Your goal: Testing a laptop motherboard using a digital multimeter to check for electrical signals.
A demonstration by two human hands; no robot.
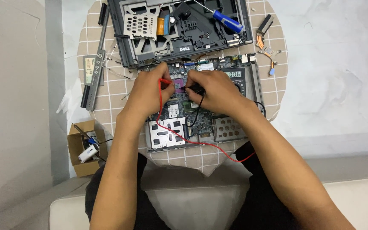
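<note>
An opened laptop base with its bare motherboard [179,115] lies on a small round table with a checked cloth [111,89]. My left hand [152,91] pinches a red test probe [165,81], its tip near the purple processor socket [179,85]. My right hand [216,91] grips a black test probe [192,89], pointing at the same spot. A red lead [209,147] and a black lead [196,111] trail toward me. A multimeter [237,76] with a lit display lies just beyond my right hand.
The laptop's removed upper casing [179,34] lies at the far side with a blue-handled screwdriver [227,21] on it. A copper heat pipe [264,36] sits at the right, a trim strip [94,72] at the left. A small cardboard box [84,149] stands beside the table.
</note>
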